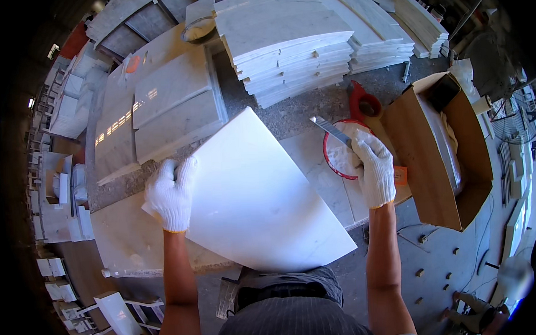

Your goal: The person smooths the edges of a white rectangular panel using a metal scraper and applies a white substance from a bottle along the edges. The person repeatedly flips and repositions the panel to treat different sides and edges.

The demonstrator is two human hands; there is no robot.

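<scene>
A large white stone slab (263, 191), polished and pale, is tilted in front of my body. My left hand (171, 193), in a white knit glove, is closed on its left edge. In my gloved right hand (374, 167) is a putty knife (330, 130), its flat metal blade pointing up and left. The blade lies over a round, red-rimmed bowl (325, 156) holding white paste. Just beyond the bowl sits a red tape dispenser (365, 100). My right fingers partly hide the knife's handle.
Stacks of marble slabs (287, 37) stand at the back of the stone-topped bench. More slabs (171, 100) lie flat at the left. An open cardboard box (439, 155) is on the right, with a small orange box (400, 176) beside it. A person (480, 313) is at the lower right.
</scene>
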